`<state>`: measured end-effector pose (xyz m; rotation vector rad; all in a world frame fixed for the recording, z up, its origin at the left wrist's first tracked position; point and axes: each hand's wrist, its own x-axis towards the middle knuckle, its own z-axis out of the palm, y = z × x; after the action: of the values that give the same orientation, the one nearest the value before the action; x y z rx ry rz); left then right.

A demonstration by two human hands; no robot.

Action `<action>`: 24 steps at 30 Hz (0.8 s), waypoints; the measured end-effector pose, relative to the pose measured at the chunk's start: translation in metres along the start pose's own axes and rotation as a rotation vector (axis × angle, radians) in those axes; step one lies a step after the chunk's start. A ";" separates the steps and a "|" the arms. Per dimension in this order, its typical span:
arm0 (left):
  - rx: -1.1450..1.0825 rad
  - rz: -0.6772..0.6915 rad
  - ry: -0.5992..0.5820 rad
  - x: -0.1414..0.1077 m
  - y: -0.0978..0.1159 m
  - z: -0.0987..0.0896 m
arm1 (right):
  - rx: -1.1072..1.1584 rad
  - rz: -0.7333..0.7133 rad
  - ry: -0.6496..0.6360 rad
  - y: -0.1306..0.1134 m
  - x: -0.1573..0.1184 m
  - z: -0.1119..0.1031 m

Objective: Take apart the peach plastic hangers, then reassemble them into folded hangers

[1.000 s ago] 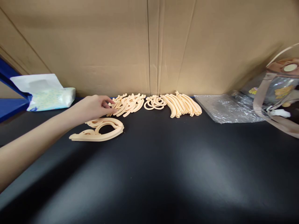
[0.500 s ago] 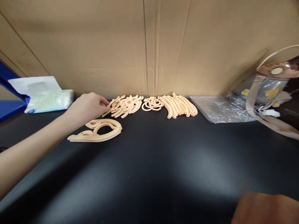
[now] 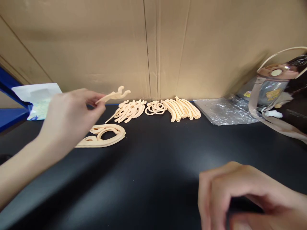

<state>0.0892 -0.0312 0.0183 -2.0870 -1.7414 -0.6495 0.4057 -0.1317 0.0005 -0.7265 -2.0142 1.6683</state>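
Observation:
My left hand (image 3: 72, 111) pinches a slim beige plastic piece with a forked, curved end (image 3: 115, 95) between thumb and fingertips, raised above the table. Below that hand lies a beige folded hanger-like assembly (image 3: 112, 140), partly covered by the wrist. Just right of the hand is a pile of similar wavy beige pieces (image 3: 130, 110). In the lower right, my right hand (image 3: 240, 195) hovers over the table, its fingers loosely bent with a gap to the thumb. Nothing shows in that gap; its fingertips run off the bottom edge.
Beige open rings (image 3: 155, 108) and a row of curved beige arms (image 3: 183, 109) lie along the cardboard wall (image 3: 107, 48). Clear plastic wrap (image 3: 220, 111) and a strapped bottle (image 3: 273, 86) stand at right. A tissue pack (image 3: 39, 108) sits at left.
My left hand has lifted the forked piece from the pile and drawn it back toward me. My right hand has come further into view from the lower right corner.

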 end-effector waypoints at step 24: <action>-0.161 1.074 0.193 -0.076 0.031 0.031 | -1.682 0.029 0.443 0.054 0.158 -0.086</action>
<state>0.1123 -0.0829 -0.0491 -2.5194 -0.3093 -0.5978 0.3437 0.0417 -0.0375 -1.3532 -2.5975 -0.5895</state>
